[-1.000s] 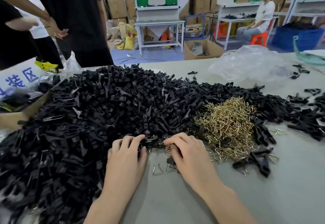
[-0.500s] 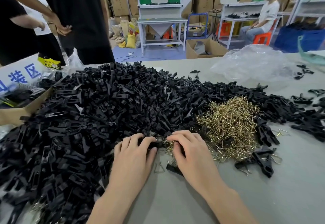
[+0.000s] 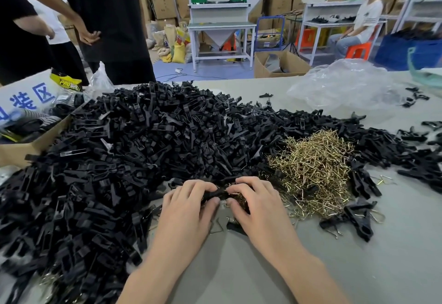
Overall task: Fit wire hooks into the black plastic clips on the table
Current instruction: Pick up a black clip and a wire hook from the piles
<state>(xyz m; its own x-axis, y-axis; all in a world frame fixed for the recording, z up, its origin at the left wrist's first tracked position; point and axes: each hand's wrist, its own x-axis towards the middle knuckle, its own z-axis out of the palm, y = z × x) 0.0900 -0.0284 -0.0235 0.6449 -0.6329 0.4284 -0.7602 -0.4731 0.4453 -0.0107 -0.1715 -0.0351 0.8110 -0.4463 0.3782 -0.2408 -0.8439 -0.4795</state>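
Head view: black clip [image 3: 218, 193] gripped over the table [image 3: 358, 268].
Left hand [image 3: 189, 205] fingers clamp it steady; right hand [image 3: 258, 203] fingers pinch its end, likely seating a wire hook [image 3: 235, 196].

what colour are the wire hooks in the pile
Shiny brassy gold; the wire hooks show best in the head view, beside the black clips.

Left hand [image 3: 189, 205], right hand [image 3: 257, 204] pinching one black clip [image 3: 221, 193] — clip pile [image 3: 143, 148] behind, wire hooks [image 3: 313, 172] beside
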